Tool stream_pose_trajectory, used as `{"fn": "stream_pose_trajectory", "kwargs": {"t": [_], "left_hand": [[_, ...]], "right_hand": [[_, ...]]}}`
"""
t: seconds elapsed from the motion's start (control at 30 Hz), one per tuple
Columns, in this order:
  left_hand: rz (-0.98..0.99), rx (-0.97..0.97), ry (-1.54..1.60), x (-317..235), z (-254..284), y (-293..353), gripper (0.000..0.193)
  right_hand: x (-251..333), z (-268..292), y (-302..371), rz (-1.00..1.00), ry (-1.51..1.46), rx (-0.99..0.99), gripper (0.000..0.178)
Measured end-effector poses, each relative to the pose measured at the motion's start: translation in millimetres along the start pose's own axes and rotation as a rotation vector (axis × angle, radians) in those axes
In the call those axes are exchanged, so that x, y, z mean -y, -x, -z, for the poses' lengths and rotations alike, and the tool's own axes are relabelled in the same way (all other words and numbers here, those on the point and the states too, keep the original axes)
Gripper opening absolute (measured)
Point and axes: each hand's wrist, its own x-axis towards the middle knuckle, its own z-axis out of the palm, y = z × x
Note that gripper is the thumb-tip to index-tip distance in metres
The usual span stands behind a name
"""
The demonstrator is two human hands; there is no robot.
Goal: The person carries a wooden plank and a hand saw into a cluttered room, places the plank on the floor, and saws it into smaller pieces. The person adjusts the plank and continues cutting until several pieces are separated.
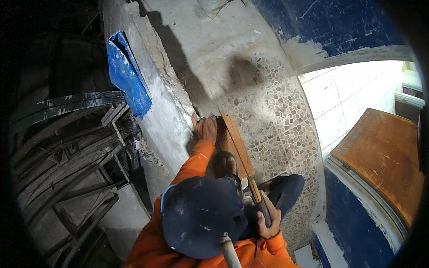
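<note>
A board is set lengthwise between the 2 hands, slanting from the left hand down to the right hand. Its far end is placed just right of the left fingers, and its near end is pointed toward the right fist. The left hand is laid palm down, its fingers slightly parted and bent; whether the wood is gripped by it cannot be told. By the right hand, a tool is held by its dark handle, with the fingers and thumb wrapped around it. A thin dark line is seen along the board toward the handle; whether it is a blade or a gap cannot be told. Both arms are covered by orange sleeves, and the view between them is partly blocked by a dark cap. To the left, the hand is bordered by a rough grey wall, on which a blue sheet is draped. To the right, the floor is patterned with small stones. Farther right, a brown panel is seen beside white tiles.
</note>
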Motion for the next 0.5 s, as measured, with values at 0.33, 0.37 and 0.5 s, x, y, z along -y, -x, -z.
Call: {"fn": "stream_pose_trajectory", "kwargs": {"t": [0.33,0.37,0.5], "left_hand": [[0.013,-0.175,-0.069,-3,-27,0,0.048],[-0.006,-0.1,-0.092,-5,-21,-1,0.05],[0.069,-0.029,0.008,-3,-5,-4,0.057]], "right_hand": [[17,-17,-65,-0.059,-0.06,0.11,0.068],[16,-16,-61,-0.079,-0.078,0.106,0.068],[14,-8,-5,-0.077,-0.08,0.034,0.064]]}}
